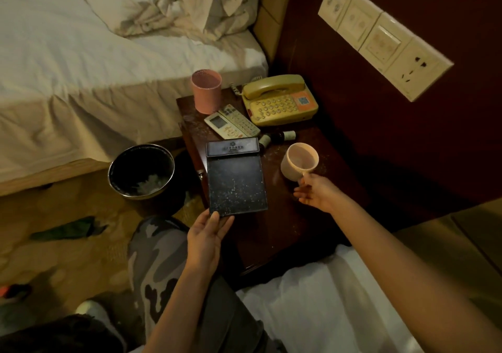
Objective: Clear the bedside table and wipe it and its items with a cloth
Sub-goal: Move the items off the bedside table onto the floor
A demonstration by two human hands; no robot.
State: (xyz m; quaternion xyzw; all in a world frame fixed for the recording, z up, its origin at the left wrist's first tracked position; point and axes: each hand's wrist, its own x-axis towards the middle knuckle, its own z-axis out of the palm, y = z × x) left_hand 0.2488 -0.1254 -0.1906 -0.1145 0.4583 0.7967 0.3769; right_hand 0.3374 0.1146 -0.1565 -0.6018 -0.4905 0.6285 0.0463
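The dark wooden bedside table (293, 217) is speckled with crumbs. On it lies a black notepad holder (235, 176), and my left hand (207, 233) grips its near edge, thumb on top. My right hand (316, 192) pinches the handle of a pink mug (298, 161) at the table's right side. Further back stand a pink mesh pen cup (206, 90), a white remote control (231, 122), a yellow telephone (279, 100) and two small bottles (277, 136) lying on their sides.
A black waste bin (141, 170) stands on the floor left of the table. A bed (81, 67) fills the upper left, and white bedding (326, 312) lies at the near right. A panel of wall sockets (380, 35) is mounted above the table. A green rag (68, 229) lies on the carpet.
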